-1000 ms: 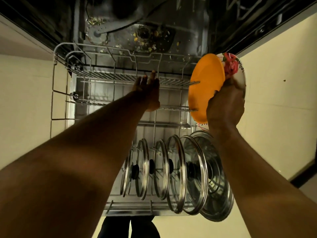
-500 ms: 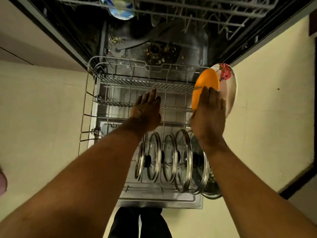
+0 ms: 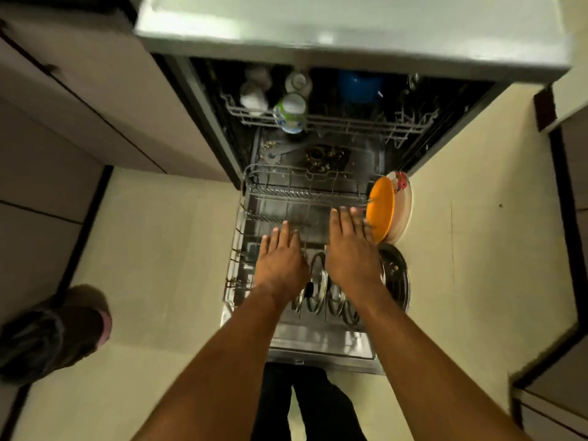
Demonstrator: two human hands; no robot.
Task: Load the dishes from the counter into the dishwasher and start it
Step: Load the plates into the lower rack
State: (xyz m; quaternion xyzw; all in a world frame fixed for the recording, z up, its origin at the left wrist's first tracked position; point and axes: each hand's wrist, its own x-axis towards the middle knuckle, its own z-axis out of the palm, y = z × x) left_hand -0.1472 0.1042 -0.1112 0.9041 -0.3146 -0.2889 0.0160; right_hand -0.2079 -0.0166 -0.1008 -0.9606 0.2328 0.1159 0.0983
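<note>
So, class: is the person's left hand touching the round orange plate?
Apart. Head view: the right hand lies between the left hand and the round orange plate.

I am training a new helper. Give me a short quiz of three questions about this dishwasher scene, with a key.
1. True or false: the left hand holds a plate.
2. Which plate stands beside the right hand? A: orange plate. B: blue plate. C: green plate.
3. Fill in: the glass lids stand in the ____ rack.
Key: 1 false; 2 A; 3 lower.
</note>
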